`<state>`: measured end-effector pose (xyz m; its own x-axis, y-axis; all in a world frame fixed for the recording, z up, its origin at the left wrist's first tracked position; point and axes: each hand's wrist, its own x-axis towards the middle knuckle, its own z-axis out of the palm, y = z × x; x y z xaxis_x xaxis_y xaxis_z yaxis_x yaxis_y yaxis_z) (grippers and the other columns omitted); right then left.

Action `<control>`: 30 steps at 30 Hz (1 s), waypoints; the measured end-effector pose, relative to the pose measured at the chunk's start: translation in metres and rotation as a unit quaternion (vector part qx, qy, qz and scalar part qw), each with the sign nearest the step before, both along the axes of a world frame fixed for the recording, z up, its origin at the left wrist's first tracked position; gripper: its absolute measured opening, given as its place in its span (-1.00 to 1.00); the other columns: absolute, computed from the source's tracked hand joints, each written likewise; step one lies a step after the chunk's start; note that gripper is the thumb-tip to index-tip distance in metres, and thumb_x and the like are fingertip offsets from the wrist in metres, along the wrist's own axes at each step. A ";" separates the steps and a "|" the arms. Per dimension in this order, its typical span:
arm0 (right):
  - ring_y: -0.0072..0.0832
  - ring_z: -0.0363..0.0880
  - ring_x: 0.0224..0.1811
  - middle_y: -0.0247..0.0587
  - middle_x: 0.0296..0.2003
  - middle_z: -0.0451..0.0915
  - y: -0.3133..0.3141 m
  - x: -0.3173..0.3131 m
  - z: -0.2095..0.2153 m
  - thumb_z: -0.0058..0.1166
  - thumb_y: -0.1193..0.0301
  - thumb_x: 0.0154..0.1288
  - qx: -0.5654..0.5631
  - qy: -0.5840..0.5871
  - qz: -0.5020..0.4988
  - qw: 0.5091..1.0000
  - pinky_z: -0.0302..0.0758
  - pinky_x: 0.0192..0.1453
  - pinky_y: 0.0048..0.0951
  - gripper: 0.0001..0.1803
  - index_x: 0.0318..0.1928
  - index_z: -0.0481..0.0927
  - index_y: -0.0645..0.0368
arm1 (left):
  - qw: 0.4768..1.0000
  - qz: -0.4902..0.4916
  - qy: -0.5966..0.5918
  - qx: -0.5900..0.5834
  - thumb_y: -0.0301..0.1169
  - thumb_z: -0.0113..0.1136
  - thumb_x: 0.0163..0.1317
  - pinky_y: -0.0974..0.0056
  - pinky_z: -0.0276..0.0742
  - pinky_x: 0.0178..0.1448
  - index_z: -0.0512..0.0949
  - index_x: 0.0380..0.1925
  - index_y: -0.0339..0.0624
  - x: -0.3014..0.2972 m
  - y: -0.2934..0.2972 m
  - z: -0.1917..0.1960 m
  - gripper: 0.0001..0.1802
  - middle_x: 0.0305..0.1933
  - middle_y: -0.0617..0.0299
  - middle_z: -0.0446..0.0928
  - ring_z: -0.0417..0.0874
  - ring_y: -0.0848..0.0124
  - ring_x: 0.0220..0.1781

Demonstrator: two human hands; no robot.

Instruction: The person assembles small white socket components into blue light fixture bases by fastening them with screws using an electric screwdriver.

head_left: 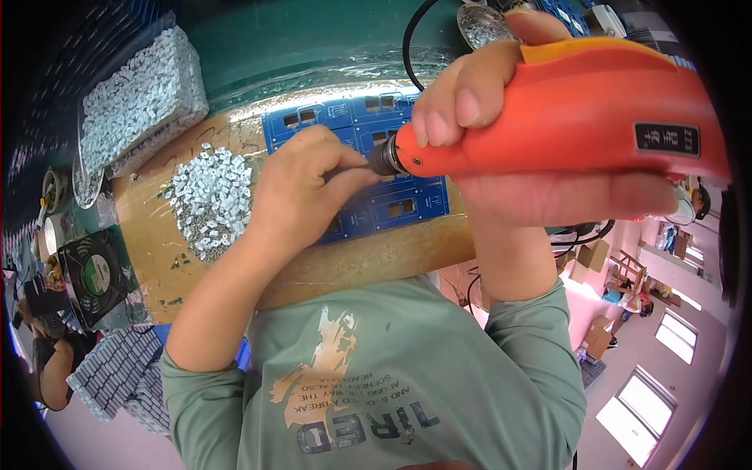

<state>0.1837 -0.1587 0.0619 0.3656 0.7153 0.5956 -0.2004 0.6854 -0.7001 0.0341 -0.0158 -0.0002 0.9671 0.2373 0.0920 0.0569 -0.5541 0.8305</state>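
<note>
My right hand (474, 90) grips a red and orange electric screwdriver (564, 121), held almost level. Its dark nose points left, over a panel of blue circuit boards (352, 223) with rectangular cutouts. My left hand (301, 184) reaches over the same panel, thumb and forefinger pinched right at the screwdriver's nose. Whatever lies between those fingertips is too small and covered to make out. Beside my left wrist is a heap of small white plastic pieces mixed with tiny metal parts (211, 196).
A clear bin (149, 102) full of white pieces stands at the far left. Below it is a black fan (92, 274). A dish of small metal parts (482, 27) sits beyond my right hand. A black cable (409, 39) curves behind the panel, which lies on a brown board (376, 254).
</note>
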 end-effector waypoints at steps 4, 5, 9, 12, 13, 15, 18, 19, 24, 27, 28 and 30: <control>-0.33 0.60 -0.31 -0.08 -0.21 0.57 0.006 -0.008 -0.002 0.04 -0.63 -0.14 -0.051 0.000 -0.030 0.998 0.56 -0.23 -0.34 0.37 0.36 0.23 0.33 | 1.000 -0.009 -0.002 0.011 -0.35 0.45 0.02 0.13 0.48 -0.23 0.67 -0.42 -0.19 0.006 0.002 -0.004 -0.81 -0.40 0.15 0.52 0.58 0.15 -0.29; -0.35 0.60 -0.32 -0.09 -0.23 0.57 0.006 -0.010 -0.002 0.05 -0.62 -0.13 -0.068 -0.001 -0.042 0.997 0.55 -0.25 -0.35 0.35 0.34 0.25 0.33 | 1.000 -0.021 -0.002 0.014 -0.35 0.44 0.03 0.12 0.49 -0.20 0.66 -0.41 -0.20 0.008 0.003 -0.004 -0.81 -0.39 0.14 0.52 0.58 0.12 -0.28; -0.43 0.58 -0.36 -0.14 -0.33 0.57 0.011 -0.018 -0.003 0.06 -0.59 -0.08 -0.131 -0.005 -0.080 0.988 0.50 -0.32 -0.43 0.26 0.25 0.32 0.35 | 0.998 -0.056 0.021 0.008 -0.39 0.39 0.05 0.09 0.51 -0.10 0.66 -0.34 -0.19 0.009 0.009 -0.002 -0.82 -0.33 0.10 0.53 0.60 0.07 -0.20; -0.49 0.56 -0.40 -0.19 -0.41 0.57 0.015 -0.023 0.000 0.06 -0.57 -0.04 -0.177 -0.011 -0.111 0.978 0.46 -0.37 -0.48 0.20 0.18 0.38 0.37 | 0.991 -0.117 0.048 0.044 -0.44 0.33 0.08 0.06 0.52 -0.01 0.66 -0.29 -0.20 0.013 0.013 0.002 -0.82 -0.26 0.07 0.55 0.61 0.04 -0.11; -0.49 0.56 -0.40 -0.19 -0.41 0.57 0.016 -0.025 0.002 0.06 -0.57 -0.04 -0.176 -0.012 -0.110 0.978 0.46 -0.37 -0.48 0.20 0.18 0.38 0.37 | 0.989 -0.128 0.061 0.049 -0.45 0.31 0.09 0.04 0.52 0.02 0.66 -0.27 -0.20 0.015 0.014 0.001 -0.81 -0.23 0.06 0.55 0.61 0.03 -0.08; -0.50 0.56 -0.41 -0.19 -0.38 0.58 0.020 -0.028 0.007 0.14 -0.52 -0.05 -0.200 -0.012 -0.145 0.969 0.46 -0.38 -0.48 0.17 0.16 0.40 0.38 | 0.986 -0.138 0.073 0.053 -0.46 0.28 0.09 0.03 0.52 0.05 0.67 -0.24 -0.19 0.015 0.014 0.003 -0.80 -0.19 0.04 0.56 0.61 0.03 -0.05; -0.49 0.57 -0.42 -0.19 -0.40 0.58 0.023 -0.035 0.005 0.20 -0.47 -0.05 -0.185 0.011 -0.174 0.967 0.46 -0.38 -0.50 0.14 0.12 0.41 0.42 | 0.985 -0.137 0.097 0.048 -0.46 0.27 0.10 0.02 0.52 0.10 0.68 -0.21 -0.17 0.016 0.015 0.008 -0.78 -0.16 0.02 0.57 0.61 0.01 -0.01; -0.49 0.57 -0.42 -0.19 -0.40 0.58 0.024 -0.036 0.006 0.20 -0.47 -0.05 -0.185 0.010 -0.174 0.967 0.46 -0.38 -0.50 0.14 0.12 0.41 0.42 | 0.984 -0.144 0.097 0.043 -0.46 0.27 0.10 0.02 0.51 0.12 0.68 -0.19 -0.16 0.016 0.015 0.008 -0.76 -0.15 0.01 0.57 0.60 0.01 0.00; -0.49 0.58 -0.42 -0.20 -0.41 0.60 0.024 -0.032 0.001 0.30 -0.35 0.01 -0.157 0.016 -0.118 0.980 0.49 -0.37 -0.47 0.05 0.11 0.43 0.43 | 0.985 -0.137 0.092 0.046 -0.46 0.27 0.10 0.01 0.51 0.14 0.67 -0.15 -0.16 0.015 0.013 0.009 -0.74 -0.11 0.00 0.57 0.59 -0.01 0.03; -0.50 0.59 -0.40 -0.21 -0.40 0.60 0.024 -0.031 -0.006 0.30 -0.31 0.06 -0.144 0.005 -0.120 0.982 0.51 -0.36 -0.48 -0.01 0.08 0.46 0.42 | 0.985 -0.132 0.096 0.049 -0.46 0.29 0.10 0.00 0.51 0.14 0.64 -0.15 -0.19 0.016 0.013 0.007 -0.73 -0.10 -0.01 0.57 0.59 -0.03 0.04; -0.50 0.59 -0.40 -0.21 -0.40 0.60 0.025 -0.032 -0.006 0.30 -0.31 0.06 -0.144 0.005 -0.119 0.982 0.51 -0.36 -0.48 -0.01 0.08 0.46 0.42 | 0.985 -0.133 0.095 0.052 -0.46 0.29 0.09 0.00 0.51 0.13 0.62 -0.15 -0.21 0.015 0.013 0.006 -0.73 -0.10 -0.02 0.57 0.59 -0.04 0.04; -0.51 0.60 -0.40 -0.22 -0.41 0.59 0.025 -0.032 -0.005 0.26 -0.32 0.11 -0.171 -0.004 -0.131 0.977 0.52 -0.36 -0.49 -0.06 0.04 0.48 0.41 | 0.985 -0.134 0.093 0.055 -0.46 0.30 0.09 -0.01 0.51 0.13 0.61 -0.16 -0.23 0.015 0.013 0.005 -0.72 -0.10 -0.02 0.57 0.59 -0.04 0.04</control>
<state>0.1517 -0.1341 0.0570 0.5584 0.7558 0.3421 -0.0430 0.4382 -0.8979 0.0496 -0.0027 0.0044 0.9962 -0.0299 -0.0815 0.0418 -0.6568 0.7529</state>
